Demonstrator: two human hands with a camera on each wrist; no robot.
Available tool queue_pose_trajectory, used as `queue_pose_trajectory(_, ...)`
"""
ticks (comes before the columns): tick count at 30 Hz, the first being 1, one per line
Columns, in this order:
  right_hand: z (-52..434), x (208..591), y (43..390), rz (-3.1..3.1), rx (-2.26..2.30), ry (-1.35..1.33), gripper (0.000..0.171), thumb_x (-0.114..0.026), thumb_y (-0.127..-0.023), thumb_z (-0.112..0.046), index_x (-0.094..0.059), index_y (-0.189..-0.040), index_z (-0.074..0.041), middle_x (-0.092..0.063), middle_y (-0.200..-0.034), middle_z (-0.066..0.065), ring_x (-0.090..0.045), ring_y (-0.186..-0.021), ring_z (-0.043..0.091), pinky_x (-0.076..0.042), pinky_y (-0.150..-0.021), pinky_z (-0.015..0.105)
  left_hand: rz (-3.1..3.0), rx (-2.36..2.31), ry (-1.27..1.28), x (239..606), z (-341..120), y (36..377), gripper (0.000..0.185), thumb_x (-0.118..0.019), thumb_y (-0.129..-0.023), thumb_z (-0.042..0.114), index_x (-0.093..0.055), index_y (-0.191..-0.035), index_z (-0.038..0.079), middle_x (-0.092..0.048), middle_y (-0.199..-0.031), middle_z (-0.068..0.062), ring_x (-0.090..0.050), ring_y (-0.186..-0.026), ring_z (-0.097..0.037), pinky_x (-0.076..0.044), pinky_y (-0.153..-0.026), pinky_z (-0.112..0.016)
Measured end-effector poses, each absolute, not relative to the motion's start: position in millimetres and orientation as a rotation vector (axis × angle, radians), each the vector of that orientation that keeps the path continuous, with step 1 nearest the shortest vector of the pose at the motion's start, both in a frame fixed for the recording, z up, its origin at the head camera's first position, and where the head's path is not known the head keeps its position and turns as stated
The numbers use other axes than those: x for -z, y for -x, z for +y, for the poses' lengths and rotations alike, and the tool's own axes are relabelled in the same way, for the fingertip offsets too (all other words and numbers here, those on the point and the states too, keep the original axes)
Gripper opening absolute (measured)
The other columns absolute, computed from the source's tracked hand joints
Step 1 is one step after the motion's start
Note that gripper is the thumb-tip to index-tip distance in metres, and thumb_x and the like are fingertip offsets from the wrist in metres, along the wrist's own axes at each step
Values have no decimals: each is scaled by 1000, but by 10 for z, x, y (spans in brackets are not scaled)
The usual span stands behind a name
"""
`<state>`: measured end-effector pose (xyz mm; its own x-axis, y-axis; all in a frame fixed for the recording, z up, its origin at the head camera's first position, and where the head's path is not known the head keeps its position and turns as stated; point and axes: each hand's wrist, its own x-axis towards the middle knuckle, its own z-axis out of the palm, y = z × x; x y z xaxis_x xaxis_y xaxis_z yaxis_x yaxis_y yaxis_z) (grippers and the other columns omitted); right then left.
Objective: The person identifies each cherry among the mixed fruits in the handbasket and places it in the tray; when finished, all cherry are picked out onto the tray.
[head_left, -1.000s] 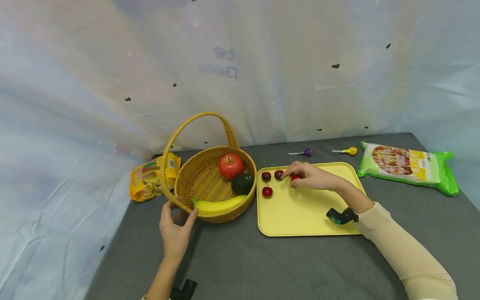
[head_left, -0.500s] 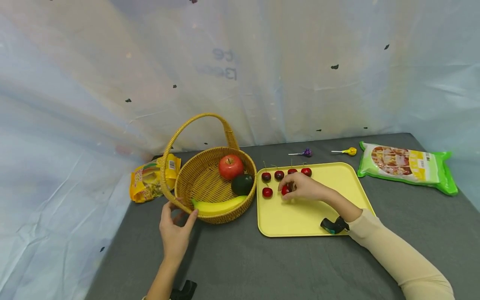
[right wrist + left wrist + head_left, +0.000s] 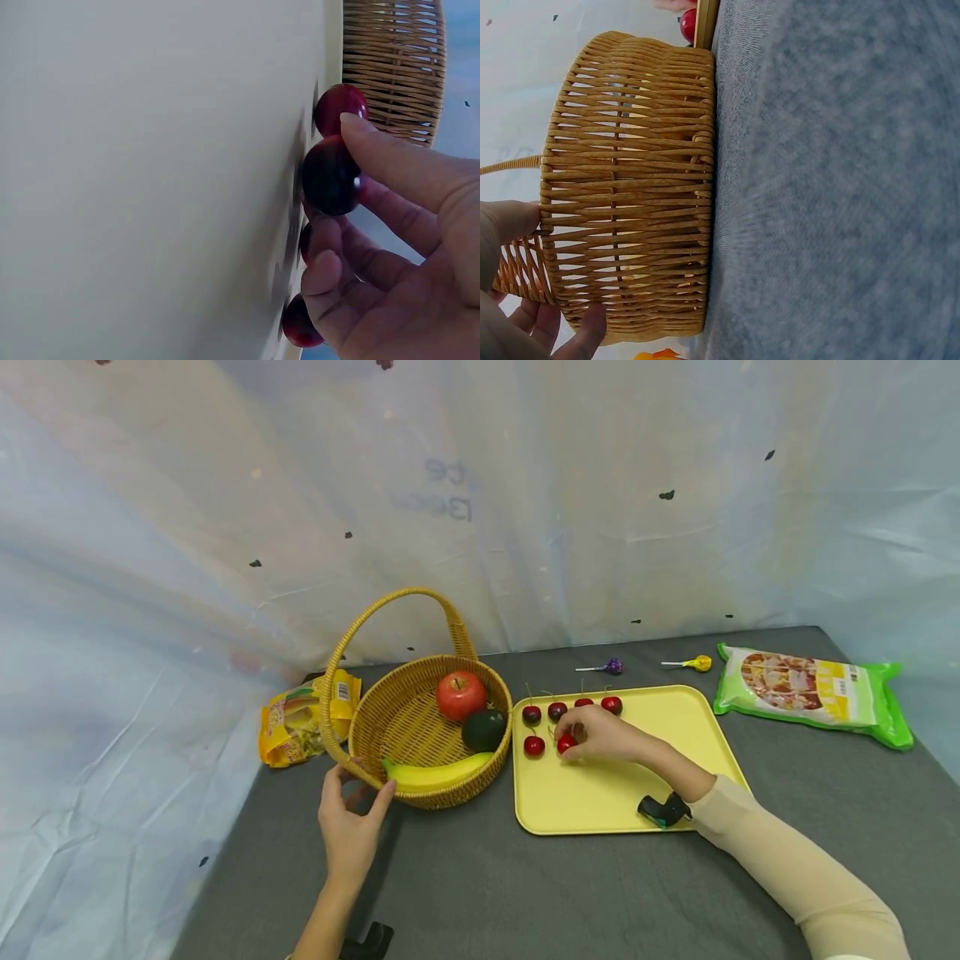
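My left hand point(image 3: 348, 831) holds the near-left rim of a woven basket point(image 3: 405, 714) where its arched handle starts, thumb outside by the banana tip. Inside are a red apple point(image 3: 461, 696), a dark green avocado point(image 3: 484, 729) and a yellow banana point(image 3: 442, 772). In the left wrist view the fingers wrap the handle base against the basket's wall point(image 3: 630, 187). Over the yellow tray point(image 3: 592, 797), my right hand point(image 3: 607, 735) pinches a dark red cherry point(image 3: 330, 176) between thumb and fingers, low by the tray surface. Just left of it lies another cherry point(image 3: 534, 746).
Several stemmed cherries point(image 3: 557, 711) line the tray's back edge. Behind the tray lie a purple lollipop point(image 3: 613, 666) and a yellow lollipop point(image 3: 701, 662). A green-and-white food bag point(image 3: 813, 689) is at the right, a yellow snack bag point(image 3: 307, 718) left of the basket.
My right hand has come from the back row of cherries toward me and slightly left, with a cherry in its fingers, now beside the front cherry. The left hand has stayed put.
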<state>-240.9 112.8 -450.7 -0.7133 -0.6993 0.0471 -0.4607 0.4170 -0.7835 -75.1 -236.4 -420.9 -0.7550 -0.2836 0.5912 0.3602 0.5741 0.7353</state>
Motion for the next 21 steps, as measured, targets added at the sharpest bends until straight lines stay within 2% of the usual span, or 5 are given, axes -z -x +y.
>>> queue_pose_trajectory(3, 1112, 4515, 2411, 2410, 1182, 1040, 24, -84, -80, -7, -72, -99, -2, -65, -89, 5, -51, -69, 15, -46, -60, 25, -2114, 1194, 60, 4209, -2363, 749, 47, -76, -80, -13, -55, -121, -12, -57, -113, -17, -54, -103, -31, -56, -82, -22)
queue_pose_trajectory(10, 1078, 4484, 2381, 2517, 1127, 1083, 25, -84, -80, -6, -72, -101, 0, -65, -92, 7, -50, -69, 13, -45, -61, 25, -2108, 1205, 66, 4204, -2367, 752, 47, -76, -80, -14, -55, -121, -12, -56, -113, -17, -53, -103, -35, -56, -83, -24)
queue_pose_trajectory(21, 1096, 4473, 2342, 2550, 1078, 1087, 27, -83, -79, -2, -72, -104, 0, -62, -95, 9, -51, -73, 17, -46, -64, 26, -2110, 1193, 61, 4208, -2360, 753, 48, -76, -79, -14, -54, -122, -12, -56, -113, -17, -53, -102, -36, -56, -84, -23)
